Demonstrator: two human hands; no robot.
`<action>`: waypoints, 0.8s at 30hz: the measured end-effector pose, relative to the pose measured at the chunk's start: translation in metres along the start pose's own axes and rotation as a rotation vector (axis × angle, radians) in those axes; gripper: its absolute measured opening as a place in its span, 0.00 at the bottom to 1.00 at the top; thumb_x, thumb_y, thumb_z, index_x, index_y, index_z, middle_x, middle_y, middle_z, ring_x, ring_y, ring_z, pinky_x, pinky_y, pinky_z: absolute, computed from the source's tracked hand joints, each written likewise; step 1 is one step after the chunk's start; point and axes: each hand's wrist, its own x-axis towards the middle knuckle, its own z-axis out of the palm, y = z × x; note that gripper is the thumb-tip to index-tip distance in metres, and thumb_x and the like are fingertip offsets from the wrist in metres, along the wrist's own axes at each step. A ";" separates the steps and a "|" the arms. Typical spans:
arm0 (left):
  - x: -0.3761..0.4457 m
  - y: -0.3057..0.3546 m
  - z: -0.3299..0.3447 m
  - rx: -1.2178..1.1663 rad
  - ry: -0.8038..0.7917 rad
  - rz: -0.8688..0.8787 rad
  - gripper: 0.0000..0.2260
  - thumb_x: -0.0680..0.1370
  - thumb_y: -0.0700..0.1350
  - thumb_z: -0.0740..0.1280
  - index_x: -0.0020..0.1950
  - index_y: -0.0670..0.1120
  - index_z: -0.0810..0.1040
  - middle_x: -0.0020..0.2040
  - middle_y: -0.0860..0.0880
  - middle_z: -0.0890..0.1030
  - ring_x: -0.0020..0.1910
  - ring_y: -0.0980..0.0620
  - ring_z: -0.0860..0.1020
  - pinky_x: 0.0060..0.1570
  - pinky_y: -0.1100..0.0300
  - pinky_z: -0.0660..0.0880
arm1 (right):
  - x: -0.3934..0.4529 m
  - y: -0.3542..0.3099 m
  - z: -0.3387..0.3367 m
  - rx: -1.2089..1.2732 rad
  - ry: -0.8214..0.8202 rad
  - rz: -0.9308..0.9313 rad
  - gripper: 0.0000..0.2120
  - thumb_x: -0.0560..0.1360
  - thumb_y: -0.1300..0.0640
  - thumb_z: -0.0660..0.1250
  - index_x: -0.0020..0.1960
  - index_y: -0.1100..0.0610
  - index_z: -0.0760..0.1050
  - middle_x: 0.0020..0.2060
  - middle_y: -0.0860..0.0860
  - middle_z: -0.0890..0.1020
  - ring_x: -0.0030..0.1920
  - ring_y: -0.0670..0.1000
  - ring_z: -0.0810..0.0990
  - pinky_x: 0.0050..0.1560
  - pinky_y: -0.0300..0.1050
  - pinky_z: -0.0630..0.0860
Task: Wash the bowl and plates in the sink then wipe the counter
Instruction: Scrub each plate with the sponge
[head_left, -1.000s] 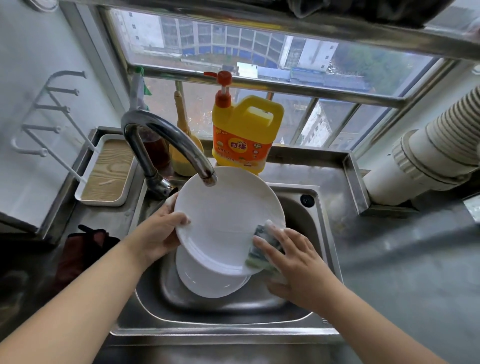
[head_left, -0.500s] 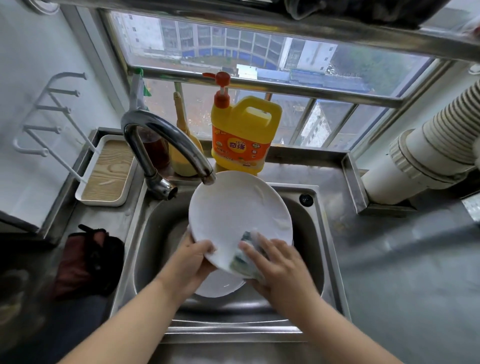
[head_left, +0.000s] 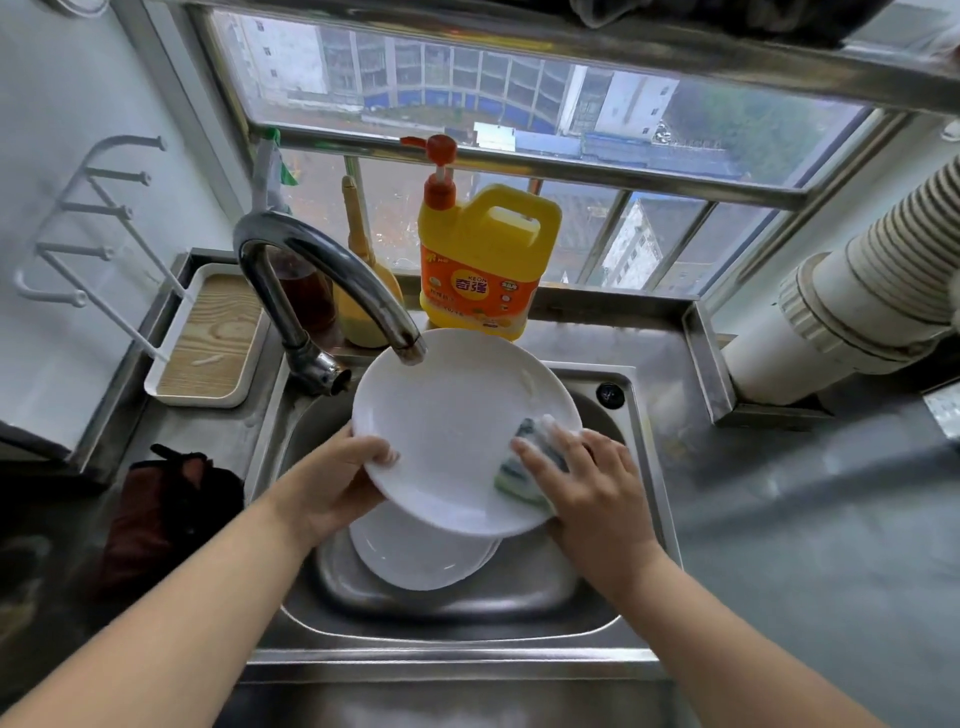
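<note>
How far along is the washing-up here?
Nothing looks finished yet. In hand: the left hand holds a white plate tilted over the sink while the right hand presses a sponge to its lower right. Left: more white dishes lie in the basin below, and the counter awaits wiping.
</note>
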 end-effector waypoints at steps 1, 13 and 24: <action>0.004 -0.008 0.009 -0.057 0.061 0.068 0.25 0.70 0.27 0.59 0.64 0.46 0.71 0.52 0.41 0.82 0.49 0.43 0.81 0.41 0.53 0.81 | 0.003 -0.011 0.000 -0.006 0.040 0.034 0.25 0.64 0.57 0.68 0.61 0.50 0.76 0.59 0.57 0.80 0.51 0.61 0.76 0.52 0.53 0.72; -0.002 -0.027 0.002 -0.082 -0.022 0.012 0.35 0.58 0.29 0.68 0.65 0.42 0.73 0.54 0.39 0.82 0.52 0.41 0.81 0.45 0.52 0.80 | -0.005 0.006 -0.001 -0.055 0.051 0.070 0.22 0.66 0.61 0.65 0.60 0.51 0.78 0.60 0.57 0.79 0.51 0.61 0.76 0.52 0.52 0.68; 0.002 -0.026 0.002 -0.035 0.069 -0.022 0.28 0.63 0.28 0.68 0.63 0.39 0.74 0.53 0.38 0.82 0.52 0.41 0.81 0.43 0.54 0.81 | -0.009 -0.003 0.009 0.007 0.000 0.109 0.27 0.65 0.59 0.64 0.64 0.48 0.70 0.59 0.58 0.80 0.49 0.62 0.78 0.51 0.53 0.73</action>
